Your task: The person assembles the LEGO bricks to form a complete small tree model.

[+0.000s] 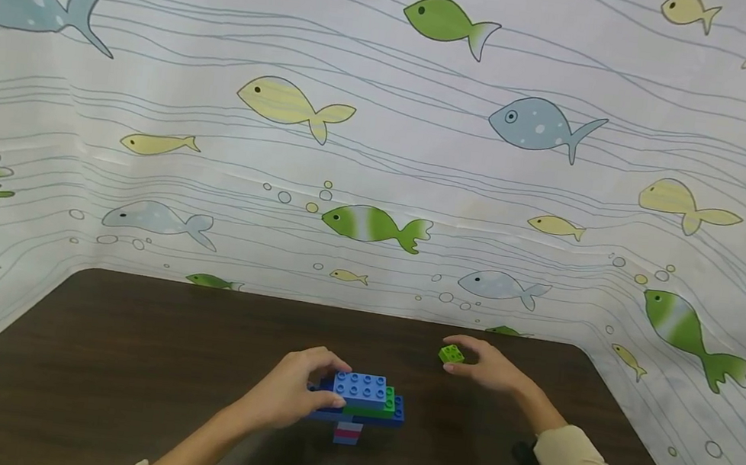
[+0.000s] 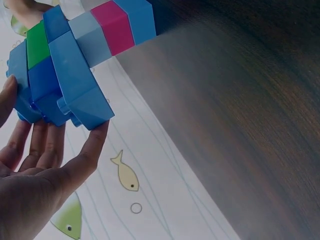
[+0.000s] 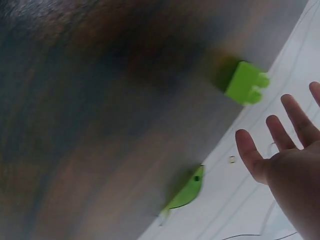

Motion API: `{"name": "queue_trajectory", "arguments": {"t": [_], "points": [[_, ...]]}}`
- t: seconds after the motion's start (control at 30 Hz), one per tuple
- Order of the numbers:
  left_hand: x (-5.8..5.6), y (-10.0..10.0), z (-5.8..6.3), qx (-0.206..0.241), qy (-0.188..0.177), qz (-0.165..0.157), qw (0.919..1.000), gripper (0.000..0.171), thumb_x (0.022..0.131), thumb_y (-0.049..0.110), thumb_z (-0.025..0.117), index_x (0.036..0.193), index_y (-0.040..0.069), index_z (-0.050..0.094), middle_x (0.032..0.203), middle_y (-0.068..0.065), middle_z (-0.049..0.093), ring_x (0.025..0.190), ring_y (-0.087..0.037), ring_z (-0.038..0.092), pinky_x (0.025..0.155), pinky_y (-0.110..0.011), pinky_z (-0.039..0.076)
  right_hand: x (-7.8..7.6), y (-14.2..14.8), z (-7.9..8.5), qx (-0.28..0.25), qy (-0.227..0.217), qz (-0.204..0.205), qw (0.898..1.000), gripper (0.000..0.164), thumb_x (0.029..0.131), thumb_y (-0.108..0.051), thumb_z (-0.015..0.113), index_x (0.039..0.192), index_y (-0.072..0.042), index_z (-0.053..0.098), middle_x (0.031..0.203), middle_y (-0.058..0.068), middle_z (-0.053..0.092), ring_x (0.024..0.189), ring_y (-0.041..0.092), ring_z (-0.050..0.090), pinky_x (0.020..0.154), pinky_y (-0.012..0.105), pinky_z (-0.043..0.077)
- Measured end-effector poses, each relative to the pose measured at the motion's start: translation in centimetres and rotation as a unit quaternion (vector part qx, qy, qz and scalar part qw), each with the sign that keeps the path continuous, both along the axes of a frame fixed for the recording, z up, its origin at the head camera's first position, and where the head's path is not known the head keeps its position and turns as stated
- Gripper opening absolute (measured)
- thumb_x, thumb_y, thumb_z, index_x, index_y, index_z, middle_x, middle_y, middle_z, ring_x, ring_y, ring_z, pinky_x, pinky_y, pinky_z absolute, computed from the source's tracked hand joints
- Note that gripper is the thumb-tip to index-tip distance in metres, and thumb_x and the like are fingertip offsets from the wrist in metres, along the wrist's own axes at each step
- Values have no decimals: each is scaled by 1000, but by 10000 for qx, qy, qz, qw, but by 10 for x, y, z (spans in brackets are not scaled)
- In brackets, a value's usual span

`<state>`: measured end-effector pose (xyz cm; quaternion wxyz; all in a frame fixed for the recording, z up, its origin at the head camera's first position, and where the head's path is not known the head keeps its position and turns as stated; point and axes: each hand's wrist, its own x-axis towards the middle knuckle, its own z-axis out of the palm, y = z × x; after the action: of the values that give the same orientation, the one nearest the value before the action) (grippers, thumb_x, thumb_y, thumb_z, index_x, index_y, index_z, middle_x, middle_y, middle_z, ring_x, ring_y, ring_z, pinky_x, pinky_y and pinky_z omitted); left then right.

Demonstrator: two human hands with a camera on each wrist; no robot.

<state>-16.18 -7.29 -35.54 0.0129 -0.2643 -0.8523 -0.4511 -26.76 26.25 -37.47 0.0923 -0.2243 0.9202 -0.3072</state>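
Note:
A stack of toy building bricks (image 1: 360, 389) stands on the table in the head view. It has a narrow blue, pink and pale blue column (image 2: 114, 27) below wider blue and green layers (image 2: 42, 45). My left hand (image 1: 289, 388) grips this stack from the left side, thumb and fingertips at its upper bricks. Farther back on the right sits a small lime green brick (image 1: 452, 355) with studs on top. My right hand (image 1: 487, 365) is beside it, thumb and fingers spread; in the right wrist view those fingers (image 3: 287, 132) look apart from the lime brick (image 3: 246, 84).
The dark wooden table (image 1: 144, 360) extends around the bricks. A white sheet printed with fish (image 1: 382, 149) rises behind the table's back edge and along both sides.

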Motion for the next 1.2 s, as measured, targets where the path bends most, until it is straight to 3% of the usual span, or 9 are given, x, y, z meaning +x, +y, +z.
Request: {"name": "queue_trajectory", "arguments": {"t": [0.2,0.43,0.6,0.73,1.03,1.2], "points": [[0,0,1,-6,-10,-29,10000,29,79,15,72,104,5,63,99,-3,59,88,-19,54,78,-39,49,-4,7,-15,-154,-164,-167,9996,57,86,-27,64,132,-2,43,137,24,36,126,46,28,94,61,28],[0,0,2,-46,-58,-20,10000,29,79,16,72,104,6,63,101,-3,59,89,-20,54,79,-40,49,-2,8,-24,-242,-61,-285,9993,55,84,-16,66,132,-2,43,136,24,37,125,46,30,95,61,27],[0,-1,1,-68,-88,-19,9999,29,79,15,72,105,6,62,101,-3,58,89,-19,54,79,-39,49,0,9,-23,-195,75,-106,9997,48,84,-14,66,127,-3,49,126,18,46,111,37,44,88,52,38],[-1,-1,0,-124,-119,-13,9999,29,79,15,71,106,7,62,101,-2,58,89,-19,54,79,-38,49,3,9,-23,-172,145,8,9997,44,84,-13,66,123,-2,52,117,14,48,100,31,46,80,44,41],[-1,-1,2,-126,-94,-65,9999,29,80,16,71,105,6,62,102,-3,58,89,-20,54,79,-40,49,8,9,-27,125,171,-299,9993,41,82,-10,67,120,-2,54,119,15,49,105,35,47,81,49,42],[-2,-1,1,-153,-81,-66,9998,29,80,15,71,106,7,62,102,-2,58,88,-18,53,78,-37,48,11,10,-30,-54,89,-408,9991,36,81,-10,68,115,-3,57,119,15,51,113,40,43,90,56,36]]}}
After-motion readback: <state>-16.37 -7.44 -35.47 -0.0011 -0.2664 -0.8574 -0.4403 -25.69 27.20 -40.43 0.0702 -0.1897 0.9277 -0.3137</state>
